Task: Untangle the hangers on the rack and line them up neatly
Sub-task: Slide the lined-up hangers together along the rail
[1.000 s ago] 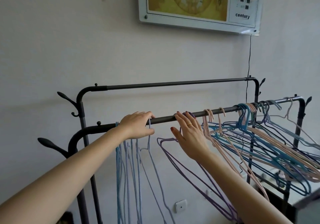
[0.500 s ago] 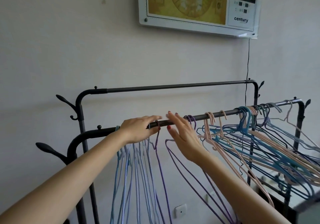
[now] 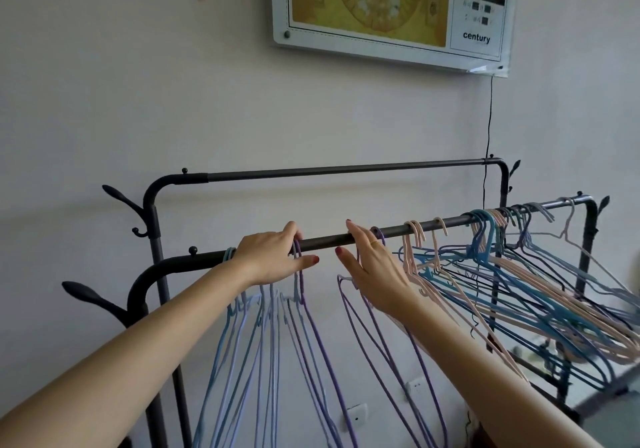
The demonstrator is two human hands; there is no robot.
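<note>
A dark metal front rail (image 3: 329, 239) crosses the middle of the view. My left hand (image 3: 270, 257) lies over it, fingers above and thumb below, closed on the hook of a purple hanger (image 3: 300, 285). Left of that hanger, several light-blue hangers (image 3: 242, 343) hang straight and close together. My right hand (image 3: 374, 271) is open with spread fingers, just in front of a second purple hanger (image 3: 382, 238). Further right, pink hangers (image 3: 415, 236) and a tangled bunch of blue, pink and dark hangers (image 3: 519, 291) splay out sideways.
A higher rear rail (image 3: 346, 169) runs behind. Leaf-shaped coat pegs (image 3: 90, 291) stick out from the left posts. On the wall hang a framed picture clock (image 3: 391, 7) with its black cord (image 3: 490, 118) and, low down, white sockets (image 3: 356, 414).
My left hand has slid right along the rail and a purple hanger now hangs at it beside the blue group. My right hand has opened and shifted slightly right.
</note>
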